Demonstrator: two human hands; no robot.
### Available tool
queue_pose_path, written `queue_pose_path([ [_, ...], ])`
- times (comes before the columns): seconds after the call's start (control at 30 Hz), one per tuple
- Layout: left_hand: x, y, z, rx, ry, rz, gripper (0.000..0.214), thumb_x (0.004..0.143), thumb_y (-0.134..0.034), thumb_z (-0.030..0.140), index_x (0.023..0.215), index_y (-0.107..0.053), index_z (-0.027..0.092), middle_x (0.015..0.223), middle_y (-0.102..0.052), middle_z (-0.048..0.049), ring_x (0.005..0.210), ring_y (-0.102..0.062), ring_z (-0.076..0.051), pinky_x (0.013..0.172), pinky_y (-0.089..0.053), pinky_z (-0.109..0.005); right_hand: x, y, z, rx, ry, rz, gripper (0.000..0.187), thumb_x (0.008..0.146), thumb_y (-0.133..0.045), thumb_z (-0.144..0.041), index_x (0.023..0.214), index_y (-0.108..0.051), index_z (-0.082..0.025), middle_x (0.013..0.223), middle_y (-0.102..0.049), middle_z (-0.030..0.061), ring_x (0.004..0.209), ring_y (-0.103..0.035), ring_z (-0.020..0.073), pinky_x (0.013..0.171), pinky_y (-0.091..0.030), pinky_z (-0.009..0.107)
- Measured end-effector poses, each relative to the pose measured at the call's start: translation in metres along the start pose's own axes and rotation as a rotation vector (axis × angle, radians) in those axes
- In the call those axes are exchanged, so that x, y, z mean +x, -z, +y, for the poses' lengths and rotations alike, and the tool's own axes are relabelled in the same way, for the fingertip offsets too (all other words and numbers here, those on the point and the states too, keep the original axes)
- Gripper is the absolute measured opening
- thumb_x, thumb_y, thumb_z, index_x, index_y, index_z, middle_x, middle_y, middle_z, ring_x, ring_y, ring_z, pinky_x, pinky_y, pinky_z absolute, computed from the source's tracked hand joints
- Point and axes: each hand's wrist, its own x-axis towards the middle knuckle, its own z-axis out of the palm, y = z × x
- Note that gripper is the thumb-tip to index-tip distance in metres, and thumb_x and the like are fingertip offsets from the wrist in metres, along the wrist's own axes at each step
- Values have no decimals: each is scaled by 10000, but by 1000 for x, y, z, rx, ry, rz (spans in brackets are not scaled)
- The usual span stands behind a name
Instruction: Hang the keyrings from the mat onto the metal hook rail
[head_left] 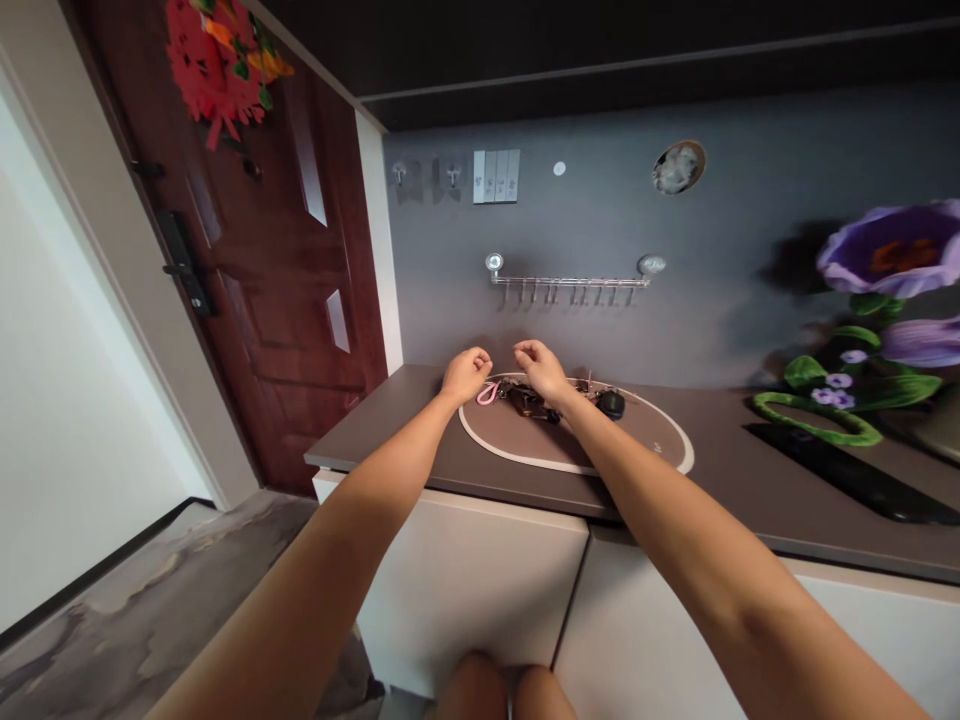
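Observation:
My left hand (466,376) hovers over the left end of an oval brown mat (525,456) with a pale rim. Its fingers are curled in towards the thumb, and anything between them is too small to make out. Just to its right, at about the same height, my right hand (544,371) has its fingers bent together in a pinch; whatever they may hold does not show. Below and between both hands lies a dark bunch of what look like keys (526,402), partly covered by my right hand. A pink loop (488,394) and a round black item (612,404) lie at its ends.
A metal rail with several hooks (570,282) is fixed to the grey wall behind the counter (390,420). Purple artificial flowers (892,250) and a long black object (847,472) stand to the right. A dark red door (292,300) is at the left.

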Motion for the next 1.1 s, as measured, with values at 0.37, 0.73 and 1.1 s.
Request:
queue_pose_path([
  [0.37,0,-1,-10,438,-92,-323,198,757,-507,319,780,-641,174,786,-617,-50,723,-529,-147,667,-383,-241,-3,-1,32,-633,231,-152,183,782,-487,-167,883,-639,-155,910,-625,86,877,-536,157,797,-380,254],
  [0.73,2,-4,-19,590,-84,-425,299,803,-402,347,738,-625,160,850,-629,-92,743,-543,-170,627,-362,-246,-4,-4,24,-680,126,-213,197,766,-497,-183,875,-661,-185,909,-659,68,824,-576,169,735,-391,242],
  [1.1,1,0,-6,656,-110,-288,309,850,-354,313,805,-594,125,875,-610,-116,868,-539,-192,778,-377,-285,-3,-5,24,-700,113,-196,194,762,-500,-203,856,-671,-196,893,-669,63,804,-579,164,699,-392,227],
])
